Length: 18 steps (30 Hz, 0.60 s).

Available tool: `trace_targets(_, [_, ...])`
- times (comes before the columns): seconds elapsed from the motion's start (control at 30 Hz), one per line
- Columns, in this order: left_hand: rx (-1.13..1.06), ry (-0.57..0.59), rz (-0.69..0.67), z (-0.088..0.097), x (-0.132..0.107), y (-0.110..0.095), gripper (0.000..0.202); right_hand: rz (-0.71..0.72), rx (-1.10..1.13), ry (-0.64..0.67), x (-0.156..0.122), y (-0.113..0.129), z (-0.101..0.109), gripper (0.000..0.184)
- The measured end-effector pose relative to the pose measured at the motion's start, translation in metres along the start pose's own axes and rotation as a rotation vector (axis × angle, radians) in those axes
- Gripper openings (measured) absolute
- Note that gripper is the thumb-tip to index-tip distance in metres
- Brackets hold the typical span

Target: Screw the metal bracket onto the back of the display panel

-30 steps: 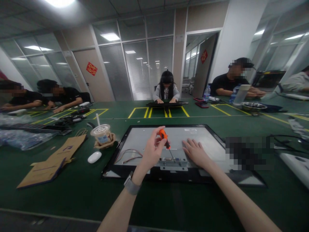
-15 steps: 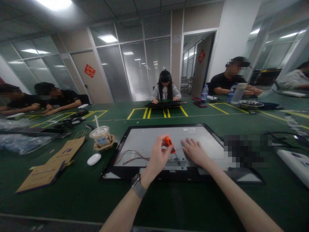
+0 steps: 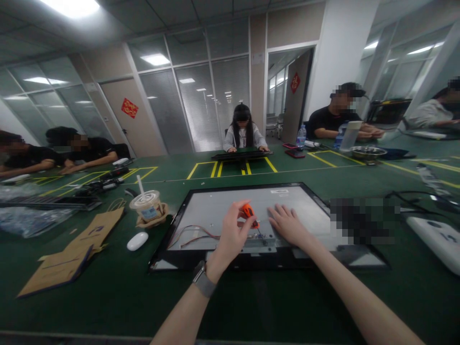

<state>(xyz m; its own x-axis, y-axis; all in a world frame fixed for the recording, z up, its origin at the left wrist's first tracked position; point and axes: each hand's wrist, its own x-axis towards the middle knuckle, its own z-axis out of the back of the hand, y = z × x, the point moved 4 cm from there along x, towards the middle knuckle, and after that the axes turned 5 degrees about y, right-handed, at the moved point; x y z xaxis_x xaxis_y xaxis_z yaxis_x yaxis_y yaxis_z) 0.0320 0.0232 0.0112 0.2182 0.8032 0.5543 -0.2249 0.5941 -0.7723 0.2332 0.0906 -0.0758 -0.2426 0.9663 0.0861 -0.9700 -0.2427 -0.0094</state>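
Note:
A monitor panel [image 3: 215,206] lies face down on the green table, its grey metal back up. My left hand [image 3: 232,235] is closed round an orange-handled screwdriver [image 3: 248,214], whose tip rests on a small metal bracket [image 3: 259,243] at the panel's near edge. My right hand [image 3: 287,224] lies flat and open on the panel back, just right of the screwdriver. Thin red and white wires [image 3: 192,235] trail over the panel to the left of my left hand. A watch [image 3: 203,282] sits on my left wrist.
Left of the panel are a plastic cup with a straw [image 3: 146,205], a white mouse [image 3: 137,240] and a flat brown paper bag [image 3: 74,247]. A white device [image 3: 436,239] lies at right. Several people sit round the table; one opposite [image 3: 244,132] works on another panel.
My left hand has lowered the screwdriver toward the bracket and tilted it flatter. The view has shifted slightly; my right hand stays flat on the panel.

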Motion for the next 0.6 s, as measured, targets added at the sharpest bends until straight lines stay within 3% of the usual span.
trace_targets(0.6, [0.021, 0.072, -0.056, -0.006, -0.003, -0.003, 0.035, 0.003, -0.035, 0.002, -0.004, 0.006, 0.010, 0.053])
